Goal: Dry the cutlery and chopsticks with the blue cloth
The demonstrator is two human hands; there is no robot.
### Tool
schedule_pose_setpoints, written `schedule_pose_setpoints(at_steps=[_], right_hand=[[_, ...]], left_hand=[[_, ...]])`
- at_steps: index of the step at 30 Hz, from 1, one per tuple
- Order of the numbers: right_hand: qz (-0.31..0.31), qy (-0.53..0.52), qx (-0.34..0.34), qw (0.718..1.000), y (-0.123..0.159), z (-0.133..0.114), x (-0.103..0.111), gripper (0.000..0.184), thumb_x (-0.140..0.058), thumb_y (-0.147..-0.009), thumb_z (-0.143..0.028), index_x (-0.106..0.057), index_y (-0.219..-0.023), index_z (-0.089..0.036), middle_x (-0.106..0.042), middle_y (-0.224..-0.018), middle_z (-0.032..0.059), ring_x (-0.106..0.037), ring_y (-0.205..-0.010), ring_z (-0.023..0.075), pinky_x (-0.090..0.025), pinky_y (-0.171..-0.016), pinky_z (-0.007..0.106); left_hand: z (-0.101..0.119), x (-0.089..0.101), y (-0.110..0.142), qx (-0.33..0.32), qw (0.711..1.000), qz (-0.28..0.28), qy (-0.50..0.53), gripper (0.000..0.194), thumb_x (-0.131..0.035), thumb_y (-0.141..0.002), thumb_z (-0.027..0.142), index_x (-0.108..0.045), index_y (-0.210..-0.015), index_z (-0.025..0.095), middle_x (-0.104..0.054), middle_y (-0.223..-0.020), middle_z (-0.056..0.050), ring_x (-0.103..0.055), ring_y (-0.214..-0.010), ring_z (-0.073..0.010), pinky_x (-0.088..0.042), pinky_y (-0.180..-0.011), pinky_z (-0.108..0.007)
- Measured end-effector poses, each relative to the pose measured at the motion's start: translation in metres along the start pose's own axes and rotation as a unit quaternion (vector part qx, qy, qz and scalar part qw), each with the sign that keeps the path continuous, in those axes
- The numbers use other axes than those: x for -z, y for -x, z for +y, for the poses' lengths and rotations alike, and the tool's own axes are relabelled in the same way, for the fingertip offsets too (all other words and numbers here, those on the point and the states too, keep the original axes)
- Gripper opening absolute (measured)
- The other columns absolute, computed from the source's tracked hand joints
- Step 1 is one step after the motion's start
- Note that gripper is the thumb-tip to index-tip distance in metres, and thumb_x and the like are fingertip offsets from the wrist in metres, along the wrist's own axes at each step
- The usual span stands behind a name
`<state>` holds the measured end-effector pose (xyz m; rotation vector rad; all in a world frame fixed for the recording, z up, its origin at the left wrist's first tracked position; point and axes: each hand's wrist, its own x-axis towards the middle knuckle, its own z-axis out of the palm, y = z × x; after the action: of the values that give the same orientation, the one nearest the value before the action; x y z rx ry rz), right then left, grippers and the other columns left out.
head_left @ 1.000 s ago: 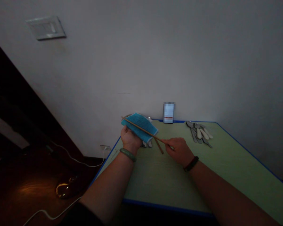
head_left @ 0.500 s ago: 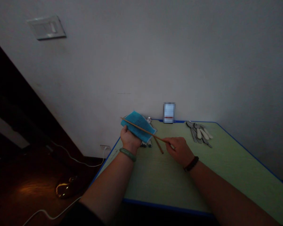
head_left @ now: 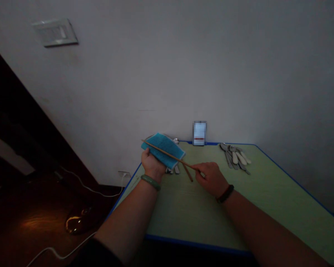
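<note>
My left hand (head_left: 153, 163) holds a blue cloth (head_left: 164, 148) with a pale edge from below, palm up. The thumb shows at the cloth's near edge, and the other fingers are hidden under it. A thin wooden chopstick (head_left: 169, 154) lies slantwise across the top of the cloth. Its right end is pinched in my right hand (head_left: 211, 178). Below the cloth a second wooden stick (head_left: 188, 173) rests on the table, its far part covered. Some cutlery (head_left: 173, 170) lies partly hidden behind my left hand and the cloth.
The pale green table (head_left: 194, 211) has a blue edge and stands against the wall. On its right side lies a pile of spoons and other cutlery (head_left: 235, 155). A phone (head_left: 199, 133) leans upright at the back. A white cable (head_left: 100, 194) runs to a wall socket (head_left: 123, 174) at left.
The cloth and the chopstick's far tip have shifted slightly left. The cloth's far edge rose a little, then dipped again. Both hands keep their hold and almost the same place.
</note>
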<state>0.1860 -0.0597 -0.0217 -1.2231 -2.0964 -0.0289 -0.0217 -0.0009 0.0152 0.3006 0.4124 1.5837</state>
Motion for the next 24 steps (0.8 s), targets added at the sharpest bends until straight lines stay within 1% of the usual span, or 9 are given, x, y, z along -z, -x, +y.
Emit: schedule_pose_setpoints(at_steps=[3, 7, 10, 13, 16, 20, 24], right_hand=[[-0.008, -0.006, -0.004, 1.000, 0.0001, -0.0003, 0.0003, 0.034, -0.051, -0.081, -0.014, -0.075, -0.104, -0.023, -0.077, -0.090, 0.0039, -0.068, -0.082, 0.0195, -0.038, -0.080, 0.034], [0.005, 0.000, -0.015, 1.000, 0.0008, 0.0021, 0.0011, 0.032, -0.050, -0.080, -0.014, -0.075, -0.099, -0.021, -0.076, -0.086, 0.0041, -0.068, -0.080, 0.0208, -0.037, -0.079, 0.035], [0.012, 0.007, -0.022, 1.000, 0.0009, 0.0037, 0.0019, 0.031, -0.050, -0.079, -0.014, -0.075, -0.096, -0.021, -0.076, -0.085, 0.0049, -0.067, -0.079, 0.0212, -0.037, -0.078, 0.036], [0.003, 0.011, -0.023, 1.000, 0.0001, 0.0034, 0.0029, 0.031, -0.050, -0.078, -0.015, -0.075, -0.095, -0.021, -0.075, -0.082, 0.0047, -0.067, -0.076, 0.0207, -0.038, -0.076, 0.035], [-0.004, 0.011, -0.022, 1.000, -0.0005, 0.0023, 0.0034, 0.029, -0.050, -0.079, -0.015, -0.075, -0.092, -0.020, -0.076, -0.081, 0.0052, -0.067, -0.076, 0.0205, -0.039, -0.075, 0.034], [-0.004, 0.005, -0.020, 1.000, -0.0005, 0.0017, 0.0031, 0.030, -0.050, -0.079, -0.014, -0.075, -0.094, -0.020, -0.076, -0.083, 0.0050, -0.068, -0.076, 0.0202, -0.039, -0.075, 0.034], [-0.009, 0.000, -0.017, 1.000, -0.0005, 0.0013, 0.0024, 0.030, -0.051, -0.079, -0.014, -0.075, -0.095, -0.021, -0.077, -0.085, 0.0046, -0.068, -0.076, 0.0195, -0.040, -0.076, 0.033]], left_hand=[[0.0005, -0.0010, 0.0003, -0.007, 1.000, -0.013, 0.008, 0.050, -0.044, -0.080, 0.043, -0.068, -0.115, 0.016, -0.071, -0.116, -0.013, -0.058, -0.120, -0.0357, -0.041, -0.103, -0.053], [0.0016, -0.0026, 0.0004, -0.017, 1.000, -0.025, 0.006, 0.051, -0.043, -0.079, 0.041, -0.068, -0.113, 0.012, -0.071, -0.114, -0.016, -0.058, -0.119, -0.0376, -0.042, -0.102, -0.055], [0.0021, -0.0019, -0.0008, -0.021, 1.000, -0.008, 0.000, 0.050, -0.044, -0.077, 0.039, -0.067, -0.114, 0.013, -0.071, -0.116, -0.015, -0.057, -0.120, -0.0377, -0.042, -0.101, -0.056], [0.0024, -0.0008, -0.0020, -0.021, 1.000, 0.012, -0.005, 0.050, -0.044, -0.075, 0.037, -0.067, -0.113, 0.013, -0.070, -0.116, -0.015, -0.057, -0.121, -0.0377, -0.042, -0.101, -0.056], [0.0027, 0.0000, -0.0024, -0.013, 1.000, 0.010, -0.011, 0.050, -0.045, -0.074, 0.036, -0.068, -0.113, 0.012, -0.071, -0.114, -0.016, -0.057, -0.121, -0.0376, -0.042, -0.101, -0.055], [0.0024, 0.0021, -0.0031, -0.007, 1.000, -0.005, -0.013, 0.050, -0.048, -0.073, 0.033, -0.067, -0.115, 0.013, -0.072, -0.114, -0.014, -0.058, -0.120, -0.0359, -0.042, -0.102, -0.054], [-0.0001, 0.0022, -0.0032, -0.002, 1.000, 0.012, -0.014, 0.051, -0.050, -0.071, 0.034, -0.068, -0.115, 0.016, -0.071, -0.117, -0.013, -0.059, -0.120, -0.0364, -0.041, -0.104, -0.055]])
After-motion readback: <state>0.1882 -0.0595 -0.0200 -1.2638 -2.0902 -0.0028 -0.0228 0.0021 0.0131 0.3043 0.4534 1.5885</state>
